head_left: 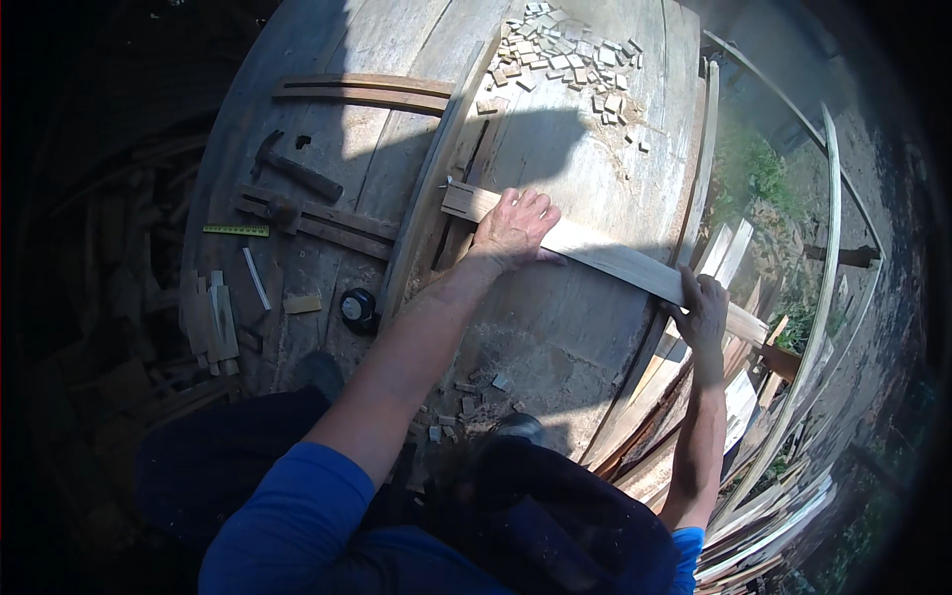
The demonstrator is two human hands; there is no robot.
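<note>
A pale wooden board [610, 255] slants across the middle of the workbench, its slotted left end by a long upright-running rail [428, 183]. My left hand [516, 230] is closed over the board near that end, fingers curled over the far edge. Farther along to the right, my right hand [702, 305] grips the same board, near the bench's right edge. The board's right part runs out past the bench. Beneath my left palm the board is hidden.
Many small wood offcuts [580, 61] lie on the far part of the workbench [535, 297]. To the left are a hammer [297, 169], wooden strips [367, 94], a yellow ruler strip [236, 230] and a round black object [359, 309]. Long scrap lumber [654, 436] is stacked at right.
</note>
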